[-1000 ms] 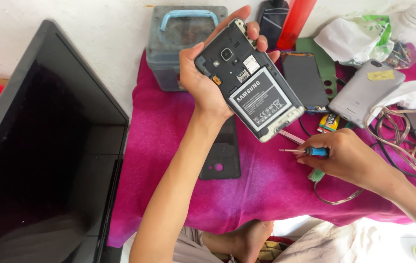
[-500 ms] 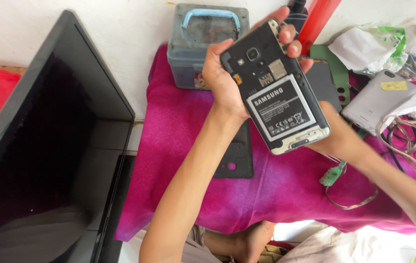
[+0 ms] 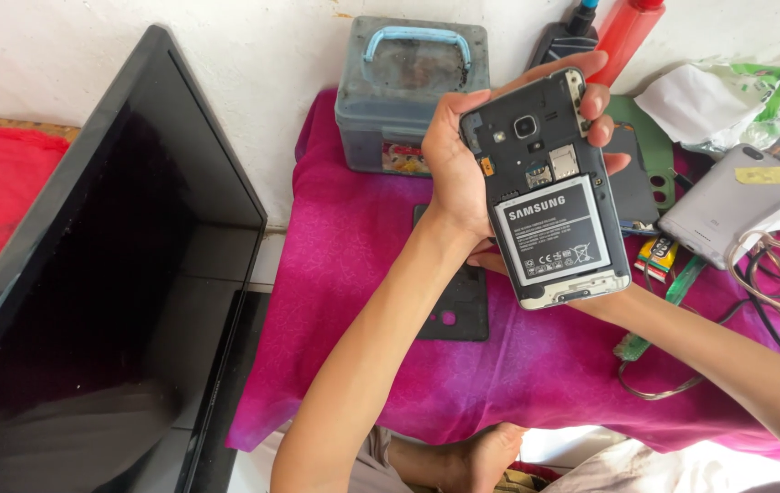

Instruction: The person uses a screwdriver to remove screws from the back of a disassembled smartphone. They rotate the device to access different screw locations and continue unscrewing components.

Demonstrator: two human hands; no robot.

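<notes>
My left hand [image 3: 452,173] grips a dark phone [image 3: 549,192] with its back cover off, raised above the magenta cloth [image 3: 353,274]. The phone's back faces me, showing the battery, the card slots and the camera. My thumb is along its left edge and my fingertips wrap over the top right. My right forearm reaches in from the lower right. My right hand [image 3: 490,263] is almost wholly hidden behind the phone; only a few fingertips peek out by its lower left corner. What it holds is hidden.
A black back cover [image 3: 454,310] lies on the cloth under my left arm. A grey box with a blue handle [image 3: 408,91] stands by the wall. To the right are a grey phone [image 3: 727,205], a red bottle [image 3: 622,32], wires [image 3: 773,274] and a green tool [image 3: 673,292]. A black screen [image 3: 107,274] leans at the left.
The phone has shifted right and closer to me. My right hand, which held a small screwdriver on the cloth, has gone up behind the phone and out of sight.
</notes>
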